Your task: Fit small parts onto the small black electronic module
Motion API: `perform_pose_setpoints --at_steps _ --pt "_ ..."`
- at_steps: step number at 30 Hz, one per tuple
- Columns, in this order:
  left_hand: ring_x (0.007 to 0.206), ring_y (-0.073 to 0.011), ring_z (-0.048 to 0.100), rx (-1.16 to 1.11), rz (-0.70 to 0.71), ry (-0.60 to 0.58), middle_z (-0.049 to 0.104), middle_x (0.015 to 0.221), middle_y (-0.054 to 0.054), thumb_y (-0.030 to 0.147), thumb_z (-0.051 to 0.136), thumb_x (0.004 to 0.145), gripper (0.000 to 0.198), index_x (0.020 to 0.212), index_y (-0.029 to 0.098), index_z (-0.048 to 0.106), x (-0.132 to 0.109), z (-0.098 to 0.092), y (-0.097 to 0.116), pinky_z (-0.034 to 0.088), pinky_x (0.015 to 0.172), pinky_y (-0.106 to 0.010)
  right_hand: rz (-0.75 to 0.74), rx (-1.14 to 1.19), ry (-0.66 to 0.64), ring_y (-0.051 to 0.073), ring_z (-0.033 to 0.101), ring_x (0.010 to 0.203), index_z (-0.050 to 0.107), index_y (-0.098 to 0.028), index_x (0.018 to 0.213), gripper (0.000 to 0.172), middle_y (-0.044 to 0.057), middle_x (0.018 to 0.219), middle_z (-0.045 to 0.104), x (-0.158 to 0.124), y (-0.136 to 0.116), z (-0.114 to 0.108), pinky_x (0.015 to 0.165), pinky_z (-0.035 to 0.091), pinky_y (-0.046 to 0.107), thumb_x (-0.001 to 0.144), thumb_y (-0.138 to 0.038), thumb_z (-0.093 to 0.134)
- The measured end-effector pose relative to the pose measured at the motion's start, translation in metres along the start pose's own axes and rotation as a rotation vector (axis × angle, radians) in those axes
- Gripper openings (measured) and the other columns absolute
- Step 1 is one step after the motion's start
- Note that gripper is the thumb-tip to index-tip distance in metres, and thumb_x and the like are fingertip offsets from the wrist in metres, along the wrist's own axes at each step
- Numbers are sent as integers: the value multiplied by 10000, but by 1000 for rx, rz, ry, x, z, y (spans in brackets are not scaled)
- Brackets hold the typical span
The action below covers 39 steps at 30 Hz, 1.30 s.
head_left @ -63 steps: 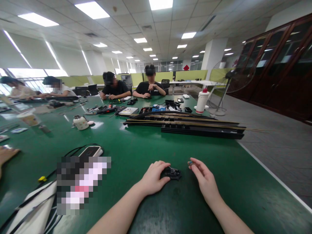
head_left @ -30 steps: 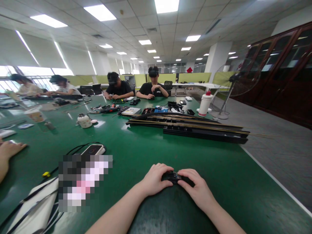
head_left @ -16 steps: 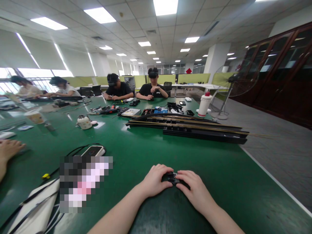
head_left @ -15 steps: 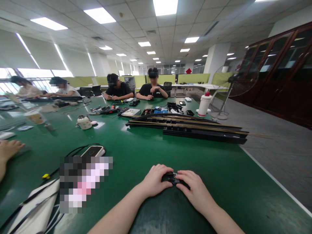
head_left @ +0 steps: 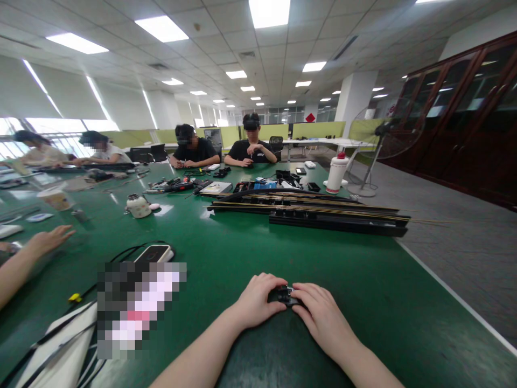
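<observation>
A small black part [head_left: 285,296] with a bit of shiny metal on it is held low over the green table [head_left: 226,242]. My left hand [head_left: 258,299] grips its left end between thumb and fingers. From the other side, my right hand [head_left: 321,312] has its fingers and thumb closed on the right end. Much of the part is hidden by my fingers, and its exact kind cannot be made out.
Long black rails [head_left: 339,223] with thin brass-coloured rods lie ahead. A white bottle with a red cap [head_left: 336,173] stands behind them. To my left are a power bank-like device [head_left: 155,253], cables and a white pouch [head_left: 60,345]. Another person's hand [head_left: 50,240] reaches in at far left.
The neighbouring person's hand at the far left has reached further over the table. My right hand has shifted very slightly around the black part; both hands keep hold of it.
</observation>
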<state>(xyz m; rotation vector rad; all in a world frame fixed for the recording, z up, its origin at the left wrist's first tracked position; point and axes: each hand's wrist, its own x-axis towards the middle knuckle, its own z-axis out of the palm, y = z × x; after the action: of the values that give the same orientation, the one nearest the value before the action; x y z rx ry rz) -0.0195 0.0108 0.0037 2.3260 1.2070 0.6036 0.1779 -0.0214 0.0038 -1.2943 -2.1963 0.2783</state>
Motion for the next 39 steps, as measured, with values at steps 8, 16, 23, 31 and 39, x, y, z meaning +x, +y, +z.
perform_pose_setpoints --at_steps 8,16,23,31,39 --pt "1001 -215 527 3 7 -8 622 1070 -26 329 677 768 392 1130 248 554 -1 -1 1 394 873 -337 50 69 -28 251 584 1062 653 -264 990 213 59 1125 658 0 4 2 922 441 447 810 -219 547" --pt "1052 -226 496 16 8 21 556 1142 -63 273 591 820 393 1204 222 519 -2 2 -1 394 924 -366 212 245 -33 247 564 1095 599 -256 1118 356 56 1158 644 1 9 2 969 409 433 762 -256 587" --pt "1080 -234 484 -21 0 30 551 1176 -69 294 545 849 425 1264 237 474 -1 4 -3 385 953 -390 254 283 -5 239 585 1053 614 -242 1094 327 60 1115 661 1 10 1 940 433 412 773 -270 560" --pt "1071 -237 488 -28 0 27 556 1166 -64 311 616 800 456 1235 235 503 -1 3 -3 389 949 -379 257 281 -12 238 578 1059 605 -230 1104 353 67 1118 651 1 7 0 948 433 403 753 -253 570" --pt "1020 -241 492 30 -28 36 553 1083 -76 360 659 758 446 1156 187 556 -1 1 4 413 915 -371 253 253 -30 240 569 1066 596 -211 1113 356 79 1130 641 2 4 -3 956 425 407 764 -270 563"
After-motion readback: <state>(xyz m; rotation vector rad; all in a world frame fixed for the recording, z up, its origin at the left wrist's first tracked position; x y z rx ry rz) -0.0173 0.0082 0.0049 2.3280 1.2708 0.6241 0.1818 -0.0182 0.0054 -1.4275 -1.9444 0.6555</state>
